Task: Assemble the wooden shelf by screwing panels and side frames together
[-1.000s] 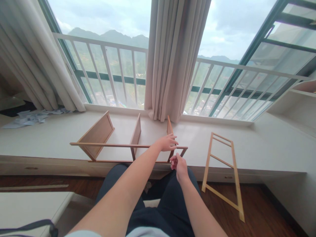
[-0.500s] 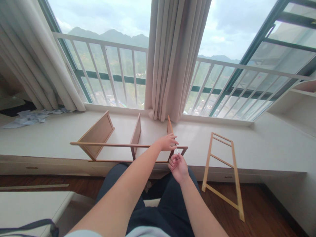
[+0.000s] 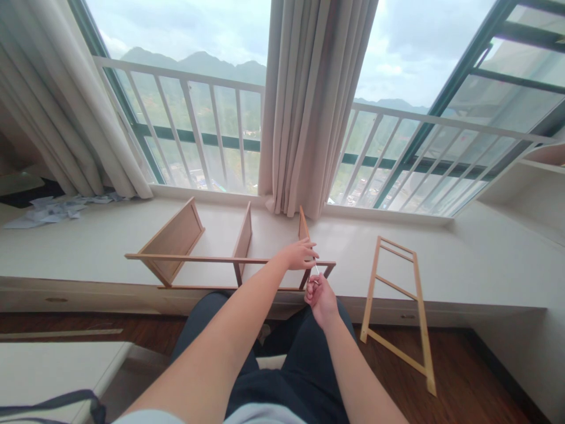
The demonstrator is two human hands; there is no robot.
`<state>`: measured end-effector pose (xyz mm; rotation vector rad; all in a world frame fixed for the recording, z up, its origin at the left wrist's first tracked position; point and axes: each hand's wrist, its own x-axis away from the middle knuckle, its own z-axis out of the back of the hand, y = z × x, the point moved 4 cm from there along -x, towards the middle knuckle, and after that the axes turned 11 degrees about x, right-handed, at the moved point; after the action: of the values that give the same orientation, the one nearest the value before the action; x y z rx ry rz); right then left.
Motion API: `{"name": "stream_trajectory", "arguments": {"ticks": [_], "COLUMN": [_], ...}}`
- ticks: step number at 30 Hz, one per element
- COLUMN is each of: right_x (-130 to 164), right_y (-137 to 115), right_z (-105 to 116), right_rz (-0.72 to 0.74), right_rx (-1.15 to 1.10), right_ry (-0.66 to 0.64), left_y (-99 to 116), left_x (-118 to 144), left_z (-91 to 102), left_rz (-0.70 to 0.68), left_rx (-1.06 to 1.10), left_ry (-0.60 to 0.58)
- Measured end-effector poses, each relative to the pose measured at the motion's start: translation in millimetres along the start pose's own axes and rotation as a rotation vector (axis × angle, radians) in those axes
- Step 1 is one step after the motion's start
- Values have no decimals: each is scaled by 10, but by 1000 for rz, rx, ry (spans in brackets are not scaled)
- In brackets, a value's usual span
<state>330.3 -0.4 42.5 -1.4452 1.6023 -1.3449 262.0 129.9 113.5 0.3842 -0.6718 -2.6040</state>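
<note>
Brown wooden shelf frame [image 3: 238,260] sits lengthwise on the white window ledge [image 3: 441,253], right in front of the person, its long rails running along the ledge's near edge. Three panels join it crosswise: a left panel [image 3: 174,244], a middle panel [image 3: 243,235] and a right panel [image 3: 303,227].

At the right panel's near end, the right hand [image 3: 322,299] has its fingers curled in, pinching a thin metal tool [image 3: 316,270] whose slim shaft points up toward the left hand. The left hand [image 3: 296,255] reaches over the upper rail, back upward, fingers extended and slightly spread beside that panel; its underside is hidden, so I cannot tell whether it grips anything.

To the right, well apart from both hands, a pale wooden ladder-shaped frame [image 3: 397,287] leans at the ledge, its lower end over the dark wood floor [image 3: 463,371]. Crumpled white papers [image 3: 53,212] lie at the ledge's far left, near a beige left curtain [image 3: 70,94]. Behind the shelf frame hangs a gathered central curtain [image 3: 313,106], with a white railing [image 3: 212,83] across the windows on either side. At lower left, a black strap [image 3: 53,401] crosses a white tabletop [image 3: 57,365].
</note>
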Motion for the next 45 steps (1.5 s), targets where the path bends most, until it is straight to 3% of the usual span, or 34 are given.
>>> {"name": "stream_trajectory", "arguments": {"ticks": [6, 14, 20, 33, 45], "right_x": [25, 146, 156, 187, 153], "right_y": [-17, -137, -214, -262, -249], "right_z": [154, 216, 220, 199, 222], "right_rz": [218, 485, 481, 498, 473], "right_rx": [212, 634, 772, 836, 764], "right_ry": [222, 324, 388, 433, 459], "left_y": [31, 10, -5, 3, -13], "left_x": [10, 1, -1, 3, -2], "left_z": [21, 5, -6, 9, -9], "left_rz": [16, 4, -3, 15, -15], "left_rx": [-3, 5, 4, 7, 3], "left_ry": [-15, -9, -10, -18, 1]}}
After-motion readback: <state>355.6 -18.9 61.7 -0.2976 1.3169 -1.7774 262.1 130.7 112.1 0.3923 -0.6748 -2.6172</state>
